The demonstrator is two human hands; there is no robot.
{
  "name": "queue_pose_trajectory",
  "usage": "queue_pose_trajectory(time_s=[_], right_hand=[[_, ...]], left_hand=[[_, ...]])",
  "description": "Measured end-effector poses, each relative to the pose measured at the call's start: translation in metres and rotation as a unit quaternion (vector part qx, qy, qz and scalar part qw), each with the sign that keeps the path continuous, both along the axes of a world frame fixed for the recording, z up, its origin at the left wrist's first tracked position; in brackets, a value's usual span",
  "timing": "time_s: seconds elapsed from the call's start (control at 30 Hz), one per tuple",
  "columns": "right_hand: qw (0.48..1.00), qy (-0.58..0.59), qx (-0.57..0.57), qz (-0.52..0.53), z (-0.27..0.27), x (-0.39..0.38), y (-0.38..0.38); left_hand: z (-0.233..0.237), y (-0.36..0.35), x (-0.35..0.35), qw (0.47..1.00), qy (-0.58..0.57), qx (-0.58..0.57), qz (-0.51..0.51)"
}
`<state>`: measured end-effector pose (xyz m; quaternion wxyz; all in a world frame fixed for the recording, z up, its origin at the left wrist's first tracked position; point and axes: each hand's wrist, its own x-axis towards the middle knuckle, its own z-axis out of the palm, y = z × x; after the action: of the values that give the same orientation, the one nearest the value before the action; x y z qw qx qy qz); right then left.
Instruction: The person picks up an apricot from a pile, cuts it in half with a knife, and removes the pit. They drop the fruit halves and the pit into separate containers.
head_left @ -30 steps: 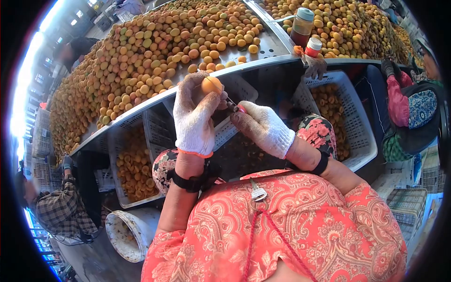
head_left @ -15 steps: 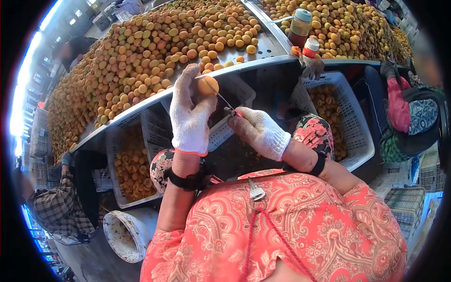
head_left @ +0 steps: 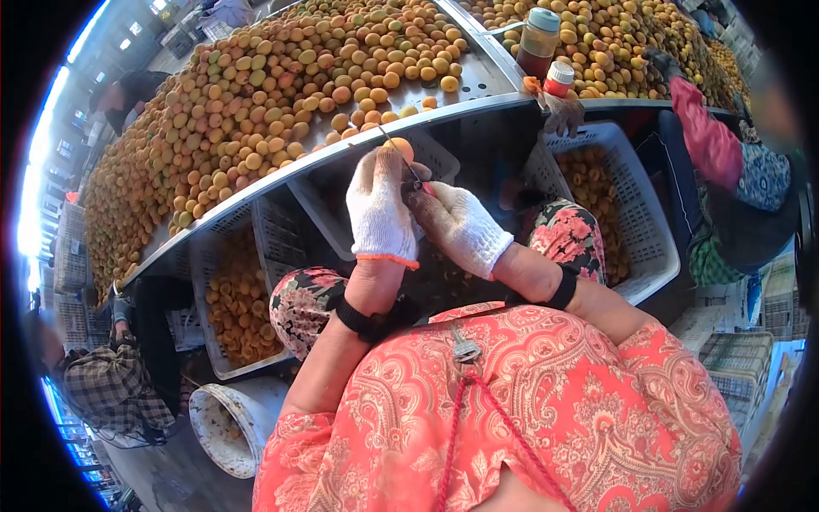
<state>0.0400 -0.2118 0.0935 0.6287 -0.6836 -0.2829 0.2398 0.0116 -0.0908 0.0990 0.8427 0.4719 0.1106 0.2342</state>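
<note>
In a soiled white knit glove, my left hand [head_left: 380, 213] is closed round an orange-yellow apricot [head_left: 399, 149], held up near the metal table edge. My right hand [head_left: 467, 226], gloved the same way, grips a small knife [head_left: 428, 189] with a red handle. Its thin blade points up and left and lies across the apricot. Both hands are close together, fingertips nearly meeting. Below them is a white plastic crate [head_left: 317, 224], partly hidden by my left hand and wrist. The glove covers part of the fruit.
Heaped apricots [head_left: 256, 102] cover the metal table ahead. A jar [head_left: 538, 44] and a red bottle [head_left: 559, 79] stand at its edge. Crates of cut fruit sit left [head_left: 223, 369] and right [head_left: 657, 230]; a bucket [head_left: 243, 427] is lower left. Co-workers sit on both sides.
My left hand has moved right and down with the apricot, turning toward my right hand. The blade now crosses the fruit more steeply. The right co-worker's arm has reached up to the heap.
</note>
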Motion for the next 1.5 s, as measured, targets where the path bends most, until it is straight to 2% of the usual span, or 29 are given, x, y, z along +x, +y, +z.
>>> queue_pose_trajectory(time_s=[0.03, 0.17, 0.2, 0.27, 0.3, 0.37, 0.4, 0.47, 0.53, 0.57, 0.6, 0.63, 0.67, 0.73, 0.77, 0.8, 0.87, 0.9, 0.97, 1.0, 1.1, 1.2, 1.3, 1.4, 1.43, 1.47, 1.5], right_hand=[[1.0, -0.003, 0.012, -0.007, -0.004, 0.001, 0.002], [0.999, -0.008, 0.038, -0.017, 0.0, -0.001, 0.0], [0.999, -0.007, 0.038, -0.019, 0.003, -0.002, -0.002], [0.999, 0.028, -0.022, -0.022, 0.008, -0.002, -0.003], [0.999, 0.029, -0.021, -0.022, 0.005, -0.002, -0.003], [0.999, 0.023, -0.016, -0.016, -0.001, -0.001, -0.004], [0.999, 0.024, -0.016, -0.016, -0.001, 0.0, -0.004], [0.999, -0.022, -0.006, -0.032, 0.0, -0.001, -0.003], [0.999, -0.008, -0.005, -0.033, 0.002, -0.001, -0.003], [0.999, 0.005, -0.002, -0.035, 0.003, 0.0, -0.003], [0.999, 0.004, -0.002, -0.037, 0.003, 0.0, -0.004], [0.999, 0.023, 0.004, -0.032, 0.004, 0.0, -0.005], [0.999, 0.043, 0.01, -0.027, 0.003, 0.0, -0.005], [0.998, 0.061, 0.018, -0.026, 0.0, 0.0, -0.002], [0.996, 0.076, 0.026, -0.025, -0.002, 0.0, 0.0], [0.997, 0.075, 0.026, -0.024, -0.002, 0.002, 0.0], [1.0, -0.009, -0.005, -0.029, -0.006, 0.002, -0.001], [1.0, -0.008, -0.006, -0.029, -0.011, 0.002, 0.001], [0.989, -0.13, -0.017, -0.072, -0.021, 0.006, 0.006], [0.988, -0.132, -0.015, -0.073, -0.021, 0.006, 0.006], [0.992, -0.105, -0.016, -0.067, -0.015, 0.006, 0.005], [0.993, -0.1, 0.045, -0.044, -0.007, 0.007, -0.003], [0.998, -0.043, -0.043, 0.001, 0.018, 0.006, -0.014], [0.997, -0.061, -0.05, 0.001, 0.026, 0.002, -0.02], [0.998, -0.05, -0.048, 0.006, 0.037, -0.003, -0.021], [0.998, 0.011, -0.048, 0.025, 0.052, -0.01, -0.027], [1.0, -0.006, -0.023, 0.017, 0.05, -0.013, -0.029]], left_hand=[[0.0, -0.003, 0.0, 0.999, 0.013, -0.041, 0.0], [-0.004, -0.002, 0.002, 1.0, 0.015, -0.013, 0.004], [0.005, 0.002, -0.003, 0.998, 0.064, 0.009, -0.016], [-0.019, 0.022, 0.004, 0.995, 0.031, 0.085, -0.037], [-0.019, 0.021, 0.003, 0.995, 0.032, 0.086, -0.037], [-0.019, 0.019, 0.002, 0.986, 0.021, 0.163, -0.043], [-0.017, 0.017, 0.002, 0.986, 0.022, 0.162, -0.043], [-0.012, 0.013, 0.001, 0.997, 0.023, 0.039, -0.063], [-0.012, 0.016, 0.004, 0.998, 0.027, 0.026, -0.058], [-0.011, 0.024, 0.004, 0.977, 0.072, 0.199, -0.029], [-0.009, 0.03, 0.004, 0.924, 0.114, 0.365, 0.001], [-0.006, 0.033, 0.004, 0.882, 0.086, 0.462, 0.023], [-0.005, 0.03, 0.005, 0.882, 0.086, 0.463, 0.023], [-0.004, 0.021, 0.004, 0.965, 0.04, 0.259, -0.032], [-0.012, 0.023, 0.004, 0.978, 0.032, 0.195, -0.072], [-0.011, 0.022, 0.004, 0.978, 0.031, 0.195, -0.072], [-0.008, 0.013, 0.003, 0.997, 0.018, 0.055, -0.059], [-0.005, 0.007, 0.002, 0.998, -0.001, -0.014, -0.056], [-0.004, 0.004, 0.002, 0.996, 0.005, -0.058, -0.068], [-0.002, 0.004, 0.002, 0.992, 0.01, -0.1, -0.08], [-0.007, 0.008, 0.001, 0.986, 0.007, -0.122, -0.111], [0.0, 0.008, -0.007, 0.986, 0.011, -0.117, -0.119], [0.015, 0.003, -0.01, 0.985, -0.034, -0.121, -0.114], [0.021, 0.002, -0.014, 0.987, -0.018, -0.128, -0.1], [0.022, 0.003, -0.012, 0.979, -0.051, -0.158, -0.114], [0.027, 0.008, -0.013, 0.982, -0.04, -0.152, -0.109], [0.028, 0.012, -0.012, 0.984, -0.048, -0.142, -0.099]])
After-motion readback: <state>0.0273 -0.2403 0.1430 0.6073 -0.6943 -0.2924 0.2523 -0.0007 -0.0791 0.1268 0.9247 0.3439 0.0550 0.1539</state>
